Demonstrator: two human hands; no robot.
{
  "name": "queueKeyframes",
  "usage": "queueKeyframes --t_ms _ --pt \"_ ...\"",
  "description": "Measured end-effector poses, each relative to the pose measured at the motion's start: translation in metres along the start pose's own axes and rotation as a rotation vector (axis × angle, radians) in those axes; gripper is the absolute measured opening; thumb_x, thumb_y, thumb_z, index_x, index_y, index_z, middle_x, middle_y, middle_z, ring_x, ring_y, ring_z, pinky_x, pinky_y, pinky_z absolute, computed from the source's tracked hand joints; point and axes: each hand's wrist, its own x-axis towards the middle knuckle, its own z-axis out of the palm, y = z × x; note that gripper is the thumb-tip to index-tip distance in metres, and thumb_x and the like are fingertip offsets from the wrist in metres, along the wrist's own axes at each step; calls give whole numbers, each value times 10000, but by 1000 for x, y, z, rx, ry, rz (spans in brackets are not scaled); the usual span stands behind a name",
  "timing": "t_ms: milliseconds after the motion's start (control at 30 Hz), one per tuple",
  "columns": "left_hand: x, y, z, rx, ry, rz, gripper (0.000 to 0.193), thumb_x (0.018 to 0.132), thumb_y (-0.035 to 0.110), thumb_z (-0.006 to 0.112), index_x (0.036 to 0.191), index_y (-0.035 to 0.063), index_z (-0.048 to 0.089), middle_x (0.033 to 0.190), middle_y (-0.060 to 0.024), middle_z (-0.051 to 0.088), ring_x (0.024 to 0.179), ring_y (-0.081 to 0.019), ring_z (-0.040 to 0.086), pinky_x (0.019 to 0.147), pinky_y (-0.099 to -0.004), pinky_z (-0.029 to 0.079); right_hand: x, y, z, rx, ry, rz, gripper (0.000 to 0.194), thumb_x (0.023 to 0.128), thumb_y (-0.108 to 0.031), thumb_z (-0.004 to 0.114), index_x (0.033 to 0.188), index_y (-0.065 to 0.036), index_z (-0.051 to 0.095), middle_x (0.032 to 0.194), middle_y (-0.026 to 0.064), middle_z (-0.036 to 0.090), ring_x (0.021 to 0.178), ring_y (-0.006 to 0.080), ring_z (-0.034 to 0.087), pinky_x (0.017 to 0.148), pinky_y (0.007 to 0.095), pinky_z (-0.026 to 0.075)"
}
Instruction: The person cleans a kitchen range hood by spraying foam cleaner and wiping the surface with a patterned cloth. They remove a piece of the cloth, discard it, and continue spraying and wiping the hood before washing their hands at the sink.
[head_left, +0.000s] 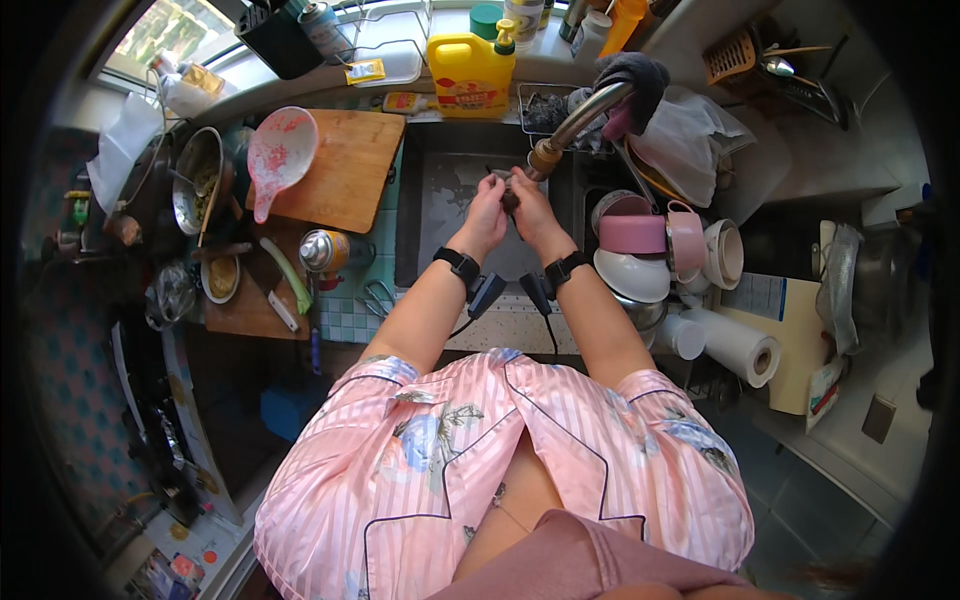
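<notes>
Both hands meet above the steel sink (442, 161), just below the end of the faucet (583, 118). A small, dark, soft-looking item (510, 199) is pinched between them; too little of it shows to say what it is. My left hand (487, 211) grips it from the left with bent fingers. From the other side my right hand (532, 207) closes on it, the thumb near the faucet's brass-coloured tip. My fingers hide most of the item. Whether water is running cannot be made out.
Left of the sink lie a wooden cutting board (352, 165) with a pink-and-white strainer (283, 154), a spray can (322, 251), and a knife (283, 311) beside a green stalk (289, 276). Stacked bowls (631, 274) crowd the right. A yellow jug (471, 79) stands behind.
</notes>
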Motion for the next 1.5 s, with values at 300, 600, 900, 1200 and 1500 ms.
queueKeyframes --t_ms 300,600,900,1200,1500 --pt "-18 -8 21 -9 -207 -109 396 998 154 351 1390 104 342 1262 -77 496 1139 -183 475 989 -328 389 16 -21 -2 -122 127 190 465 980 -284 415 1394 -79 357 1331 78 446 1222 176 403 1022 281 309" --pt "4 23 18 236 79 -138 506 982 433 356 1404 159 302 1370 -64 377 1207 -203 400 992 -359 357 -6 9 21 -28 -102 124 558 978 -268 421 1460 -118 184 1443 88 305 1265 192 362 1037 308 300" --pt "-8 27 22 303 90 -260 598 958 545 300 1381 129 370 1361 -108 411 1227 -174 389 989 -346 344 -10 7 26 -3 -47 190 504 974 -294 413 1441 -182 261 1150 15 504 1034 152 463 903 306 379" --pt "-35 12 15 702 -145 37 474 973 232 420 1407 114 269 1350 -86 401 1231 -184 390 1018 -289 307 16 -17 29 46 223 240 575 972 -457 364 1430 -125 258 1309 87 422 1169 184 422 964 342 373" --pt "-10 103 -22 495 67 174 199 945 229 523 1057 84 444 856 -63 598 654 -125 577 542 -254 482 54 -64 100 -230 180 51 542 966 -440 393 1276 5 403 1248 131 480 1044 234 498 859 368 433"
